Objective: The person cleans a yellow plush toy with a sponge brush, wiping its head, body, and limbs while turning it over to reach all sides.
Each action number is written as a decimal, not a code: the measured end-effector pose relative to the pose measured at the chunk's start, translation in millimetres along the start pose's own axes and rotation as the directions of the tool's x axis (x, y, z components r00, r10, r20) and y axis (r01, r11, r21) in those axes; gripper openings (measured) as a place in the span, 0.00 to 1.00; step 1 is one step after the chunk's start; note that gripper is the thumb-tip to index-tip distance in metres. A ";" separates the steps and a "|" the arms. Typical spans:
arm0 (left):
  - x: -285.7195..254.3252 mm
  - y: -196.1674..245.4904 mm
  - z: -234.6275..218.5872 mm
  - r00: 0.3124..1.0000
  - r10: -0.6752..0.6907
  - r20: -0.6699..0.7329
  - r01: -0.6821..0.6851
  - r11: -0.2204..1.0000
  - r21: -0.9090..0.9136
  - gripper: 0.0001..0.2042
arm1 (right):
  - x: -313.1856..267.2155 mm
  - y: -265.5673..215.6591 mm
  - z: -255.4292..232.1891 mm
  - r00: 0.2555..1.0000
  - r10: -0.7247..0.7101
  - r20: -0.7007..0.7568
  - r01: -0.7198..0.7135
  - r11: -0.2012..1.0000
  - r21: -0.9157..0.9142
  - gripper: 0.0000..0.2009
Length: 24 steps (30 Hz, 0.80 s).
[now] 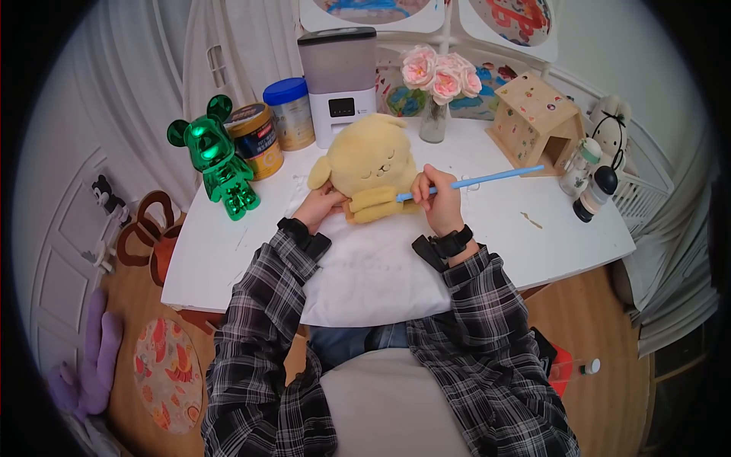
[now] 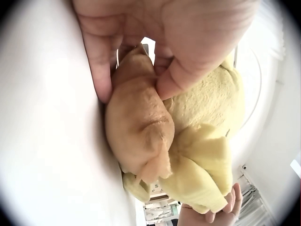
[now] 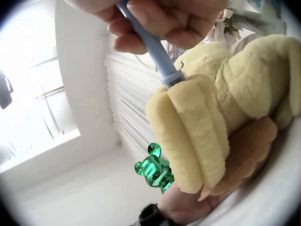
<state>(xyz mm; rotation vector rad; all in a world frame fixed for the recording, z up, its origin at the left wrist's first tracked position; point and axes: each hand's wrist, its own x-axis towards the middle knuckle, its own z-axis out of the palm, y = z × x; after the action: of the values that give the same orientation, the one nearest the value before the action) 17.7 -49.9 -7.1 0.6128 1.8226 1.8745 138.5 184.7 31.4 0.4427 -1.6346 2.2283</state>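
A yellow plush toy (image 1: 371,156) with a stitched face and floppy ears sits on the white table, on a white cloth (image 1: 373,274). My left hand (image 1: 321,206) pinches a brown part (image 2: 138,117) low on the toy's left side, between thumb and fingers. My right hand (image 1: 440,199) grips a long blue stick (image 1: 495,177), angled up to the right. In the right wrist view the stick's collared end (image 3: 173,77) meets the top of a folded yellow piece (image 3: 188,132) at the toy's front; its tip is hidden there.
A shiny green bear figure (image 1: 217,160), two cans (image 1: 289,114) and a feeder (image 1: 339,84) stand at the back left. A vase of pink roses (image 1: 434,122), a wooden house (image 1: 533,122) and two bottles (image 1: 596,194) stand at the back right.
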 end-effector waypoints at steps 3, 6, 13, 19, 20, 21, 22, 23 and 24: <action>0.8 -0.4 1.7 0.998 0.038 0.041 -0.034 0.994 -0.101 0.26 | 3.7 0.3 0.0 0.993 0.008 0.114 -0.051 0.926 0.373 0.19; -4.8 5.9 6.9 0.999 0.029 0.017 -0.028 0.999 -0.025 0.27 | 0.6 -9.2 27.6 0.996 0.042 0.082 -0.079 0.851 0.519 0.16; -4.3 6.1 6.6 1.000 0.005 -0.002 -0.005 0.999 0.035 0.27 | 11.4 -2.7 22.1 1.000 0.001 0.031 -0.008 0.976 0.218 0.12; -4.8 4.9 5.6 1.000 0.000 -0.013 0.000 1.000 0.030 0.25 | 15.3 4.6 2.0 0.998 0.064 0.010 -0.065 0.970 0.233 0.09; -5.1 6.0 6.2 1.000 0.000 -0.010 0.001 1.000 0.031 0.25 | 15.6 4.0 1.5 0.998 0.058 0.004 -0.058 0.976 0.211 0.09; -5.1 6.9 6.6 1.000 0.000 -0.008 0.001 0.999 0.032 0.25 | 15.4 2.8 1.5 0.998 0.060 -0.005 -0.058 0.977 0.206 0.08; -4.9 6.9 6.1 1.000 -0.003 -0.002 0.004 1.000 0.031 0.25 | 14.7 2.0 2.0 0.998 0.061 -0.014 -0.057 0.978 0.201 0.08; -5.1 7.0 5.3 1.000 -0.007 0.005 0.007 1.000 0.031 0.25 | 14.2 1.8 2.3 0.998 0.062 -0.023 -0.056 0.979 0.197 0.08; -5.5 7.4 4.9 1.000 -0.012 0.012 0.012 0.999 0.031 0.25 | 14.5 2.7 1.0 0.997 0.071 -0.034 -0.063 0.977 0.204 0.07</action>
<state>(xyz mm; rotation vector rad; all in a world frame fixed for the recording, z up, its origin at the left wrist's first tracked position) 24.9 -49.4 0.4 0.6216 1.8462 1.8341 124.4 184.3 35.8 0.3959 -1.4278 2.4496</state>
